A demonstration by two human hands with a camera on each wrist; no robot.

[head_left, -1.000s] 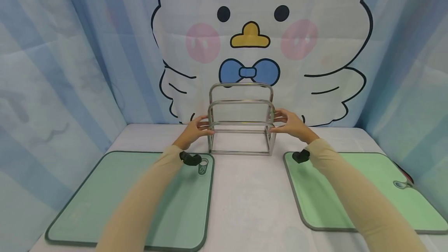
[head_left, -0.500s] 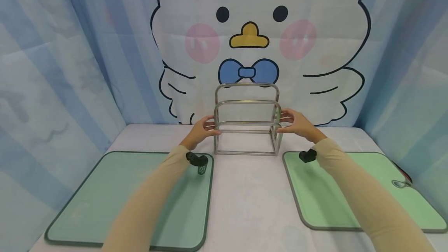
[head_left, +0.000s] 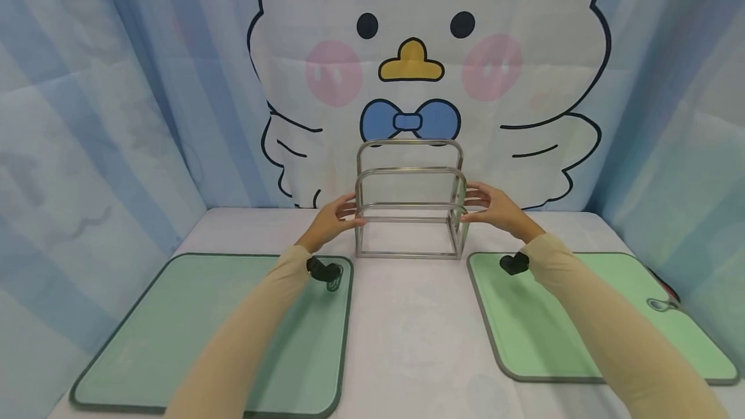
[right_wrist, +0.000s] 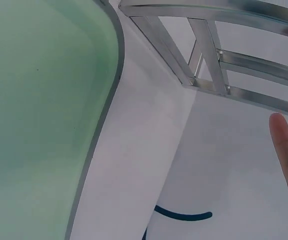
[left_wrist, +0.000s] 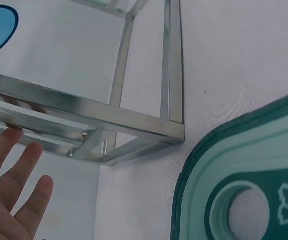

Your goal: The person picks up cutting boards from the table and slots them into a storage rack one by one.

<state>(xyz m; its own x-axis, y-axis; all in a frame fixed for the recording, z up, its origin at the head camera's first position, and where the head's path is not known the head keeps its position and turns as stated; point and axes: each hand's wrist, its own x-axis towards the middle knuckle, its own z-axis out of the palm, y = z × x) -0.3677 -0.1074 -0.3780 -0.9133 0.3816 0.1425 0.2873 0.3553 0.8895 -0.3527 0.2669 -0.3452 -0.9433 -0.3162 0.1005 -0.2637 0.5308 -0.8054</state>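
Note:
A silver metal rack [head_left: 410, 170] with three upright hoops stands at the back of the white table, near the curtain. My left hand [head_left: 328, 222] holds its left side, with the thumb in front and the other fingers behind the post. On the opposite side, my right hand [head_left: 497, 212] holds the rack the same way. The left wrist view shows a lower corner of the rack [left_wrist: 83, 107], with spread fingertips near its bars. In the right wrist view, part of the right hand's fingers [right_wrist: 286, 150] appears beside the frame, while the rest is out of view.
A teal cutting board [head_left: 215, 328] with a handle hole lies on the left of the table. To the right lies a light green cutting board [head_left: 495, 335] with a grey rim. A patterned curtain [head_left: 122, 115] encloses the table at the back and sides.
Both hands have shifted the rack slightly to the right over the first half second. Since then the rack and hands have stayed nearly still, with a slight drift of the view.

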